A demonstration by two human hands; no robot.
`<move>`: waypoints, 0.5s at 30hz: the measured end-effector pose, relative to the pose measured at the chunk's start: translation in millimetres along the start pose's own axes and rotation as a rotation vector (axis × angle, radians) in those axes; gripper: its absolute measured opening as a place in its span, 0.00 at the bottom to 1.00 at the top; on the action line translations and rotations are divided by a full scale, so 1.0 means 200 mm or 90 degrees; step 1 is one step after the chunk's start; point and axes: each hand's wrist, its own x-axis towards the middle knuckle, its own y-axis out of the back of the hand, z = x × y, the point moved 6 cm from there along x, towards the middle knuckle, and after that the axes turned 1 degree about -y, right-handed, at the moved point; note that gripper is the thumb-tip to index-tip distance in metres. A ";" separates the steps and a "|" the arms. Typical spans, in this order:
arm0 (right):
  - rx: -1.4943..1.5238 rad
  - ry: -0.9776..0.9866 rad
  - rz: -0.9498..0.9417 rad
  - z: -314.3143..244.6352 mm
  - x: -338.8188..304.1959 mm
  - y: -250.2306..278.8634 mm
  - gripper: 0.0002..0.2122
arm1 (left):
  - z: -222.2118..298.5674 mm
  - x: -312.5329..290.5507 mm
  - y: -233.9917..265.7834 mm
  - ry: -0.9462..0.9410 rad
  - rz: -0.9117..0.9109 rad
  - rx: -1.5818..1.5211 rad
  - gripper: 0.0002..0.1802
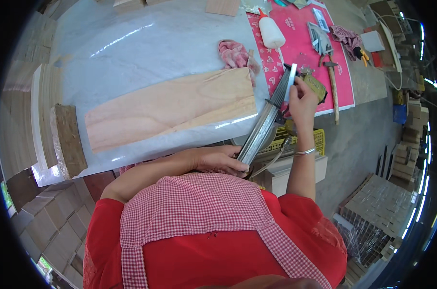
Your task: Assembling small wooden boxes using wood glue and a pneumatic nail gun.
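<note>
Across the near right corner of the table slants an air nail gun, its long silver magazine running from my left hand up toward my right. My left hand is closed round the magazine's near end. In a pinch, my right hand holds a shiny silver strip of nails alongside the far end of the magazine. The body of the gun is partly hidden below the magazine and my right hand. An air hose with a metal fitting hangs beneath. A flat, pale wooden board lies left of the gun.
A hammer, a white glue bottle with a red tip and an olive-coloured pack rest on the pink sheet. A pink rag lies behind the board. Wood stacks stand left; a yellow crate sits below the table.
</note>
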 end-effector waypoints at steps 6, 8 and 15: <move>-0.064 -0.010 0.028 0.02 -0.07 -0.04 0.15 | 0.01 -0.01 -0.03 -0.032 0.020 0.004 0.28; -0.088 -0.018 0.022 0.02 -0.06 -0.05 0.15 | 0.01 -0.02 -0.04 -0.030 0.021 0.003 0.28; -0.143 0.015 0.023 0.00 -0.07 -0.07 0.16 | 0.00 -0.01 -0.03 -0.033 0.015 -0.013 0.29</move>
